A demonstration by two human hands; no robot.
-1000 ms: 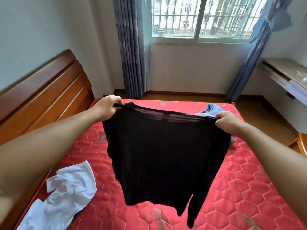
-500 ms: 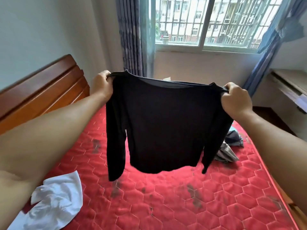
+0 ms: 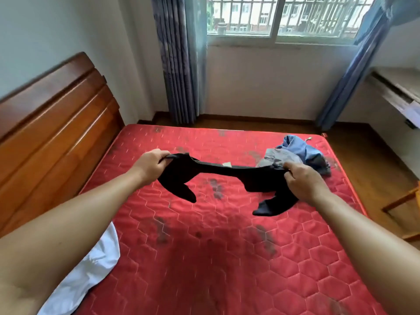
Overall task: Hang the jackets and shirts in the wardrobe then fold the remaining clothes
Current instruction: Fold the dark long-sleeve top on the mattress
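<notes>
Midair, left grip [image 3: 151, 165] and right grip [image 3: 304, 183] pinch black shirt [image 3: 218, 170] ends over red mattress [image 3: 227, 258].

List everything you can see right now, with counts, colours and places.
black top: 1, black, stretched between both hands over the mattress
white garment: 1, white, near left corner of the mattress
clothes pile: 1, blue and grey, far right of the mattress
mattress: 1, red quilted, centre
headboard: 1, brown wood, left
curtains: 2, blue, either side of the window
window: 1, barred, far wall
desk: 1, pale, right wall
chair frame: 1, brown wood, right edge, partly seen
left hand: 1, grips the top's left end
right hand: 1, grips the top's right end
</notes>
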